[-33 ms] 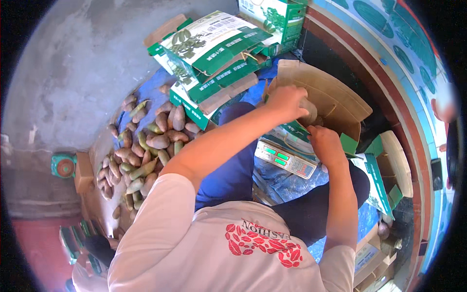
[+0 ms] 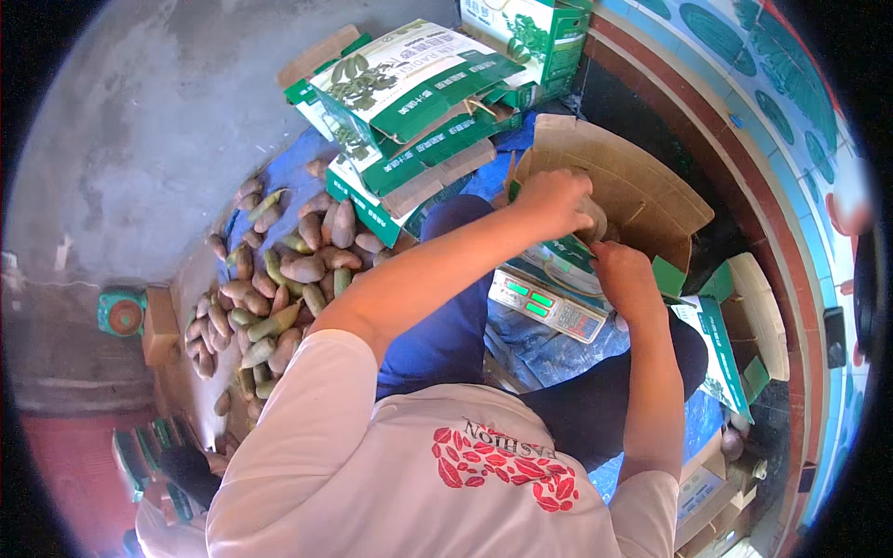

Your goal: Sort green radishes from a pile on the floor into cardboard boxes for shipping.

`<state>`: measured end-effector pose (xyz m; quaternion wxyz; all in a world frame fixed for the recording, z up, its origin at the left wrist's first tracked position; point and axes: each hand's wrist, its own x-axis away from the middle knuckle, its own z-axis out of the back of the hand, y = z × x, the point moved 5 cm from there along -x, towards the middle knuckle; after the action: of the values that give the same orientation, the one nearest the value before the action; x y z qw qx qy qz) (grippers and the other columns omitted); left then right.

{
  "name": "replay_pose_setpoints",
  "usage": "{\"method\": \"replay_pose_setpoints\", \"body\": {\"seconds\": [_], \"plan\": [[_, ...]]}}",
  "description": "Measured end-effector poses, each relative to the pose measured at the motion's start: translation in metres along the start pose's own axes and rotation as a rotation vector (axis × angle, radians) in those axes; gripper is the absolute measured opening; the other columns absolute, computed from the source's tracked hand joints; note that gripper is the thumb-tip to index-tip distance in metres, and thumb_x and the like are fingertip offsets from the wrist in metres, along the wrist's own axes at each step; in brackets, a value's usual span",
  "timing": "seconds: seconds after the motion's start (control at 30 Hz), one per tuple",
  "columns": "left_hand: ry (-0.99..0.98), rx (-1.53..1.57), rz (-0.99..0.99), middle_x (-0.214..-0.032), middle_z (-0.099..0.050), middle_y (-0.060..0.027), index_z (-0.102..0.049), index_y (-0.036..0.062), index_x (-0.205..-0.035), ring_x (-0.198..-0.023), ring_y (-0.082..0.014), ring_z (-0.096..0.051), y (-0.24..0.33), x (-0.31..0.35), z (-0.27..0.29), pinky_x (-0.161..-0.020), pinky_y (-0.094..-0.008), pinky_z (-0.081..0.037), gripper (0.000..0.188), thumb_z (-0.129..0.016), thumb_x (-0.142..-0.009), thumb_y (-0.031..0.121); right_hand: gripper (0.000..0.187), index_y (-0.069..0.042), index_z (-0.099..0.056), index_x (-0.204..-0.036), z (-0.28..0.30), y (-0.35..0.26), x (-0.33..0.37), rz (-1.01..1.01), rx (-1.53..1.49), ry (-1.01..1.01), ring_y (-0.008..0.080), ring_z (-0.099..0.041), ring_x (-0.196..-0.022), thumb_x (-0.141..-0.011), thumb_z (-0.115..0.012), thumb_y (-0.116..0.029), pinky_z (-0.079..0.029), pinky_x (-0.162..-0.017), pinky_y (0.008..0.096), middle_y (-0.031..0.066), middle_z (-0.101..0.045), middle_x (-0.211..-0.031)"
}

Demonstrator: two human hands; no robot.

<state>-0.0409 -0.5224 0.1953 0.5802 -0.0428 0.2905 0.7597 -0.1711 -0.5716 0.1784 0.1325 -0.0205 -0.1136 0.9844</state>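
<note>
My left hand (image 2: 556,202) is closed around a soil-brown radish (image 2: 595,221) inside an open carton (image 2: 623,186). Its tall brown cardboard flap stands up behind both hands. My right hand (image 2: 625,277) is closed on the near rim of this carton, the fingers curled over the edge. Close in front of the carton sits a digital scale (image 2: 546,304) with lit green displays. How much the carton holds is hidden by my hands and the front panel.
Long brown and green radishes (image 2: 302,270) lie in a heap at left. Green-and-white cartons (image 2: 409,84) are stacked beyond my knees. Another open carton (image 2: 716,344) stands at right by the tiled wall. A small teal device (image 2: 122,313) rests by a cardboard box (image 2: 160,327).
My left hand with the radish sits very slightly lower in the carton. The right hand stays on the rim, and the whole view has shifted a little.
</note>
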Motion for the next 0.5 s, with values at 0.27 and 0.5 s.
{"method": "replay_pose_setpoints", "body": {"seconds": [0.27,0.5], "plan": [[-0.09,0.129,0.063,-0.083,-0.062,-0.0098,-0.061,0.0086,-0.082,-0.078,-0.031,-0.059,0.002,0.002,0.005,-0.069,-0.0415,-0.046,0.014,-0.057,-0.074,0.019,0.01,-0.004,-0.056,-0.084,0.001,0.002,-0.003,-0.033,0.002,-0.001,0.0324,-0.057,-0.077,-0.076,-0.054,-0.011,-0.045,-0.066,0.0414,0.0143,-0.059,-0.08],[0.366,0.276,0.113,-0.079,-0.062,-0.011,-0.061,0.0038,-0.083,-0.068,-0.0215,-0.06,-0.047,0.067,0.102,-0.063,-0.0278,-0.047,0.009,-0.059,-0.075,0.006,0.008,-0.006,-0.054,-0.082,0.002,0.008,-0.005,-0.02,0.033,0.086,0.0321,-0.058,-0.076,-0.077,-0.054,-0.011,-0.046,-0.064,0.0417,0.0145,-0.059,-0.077]]}}
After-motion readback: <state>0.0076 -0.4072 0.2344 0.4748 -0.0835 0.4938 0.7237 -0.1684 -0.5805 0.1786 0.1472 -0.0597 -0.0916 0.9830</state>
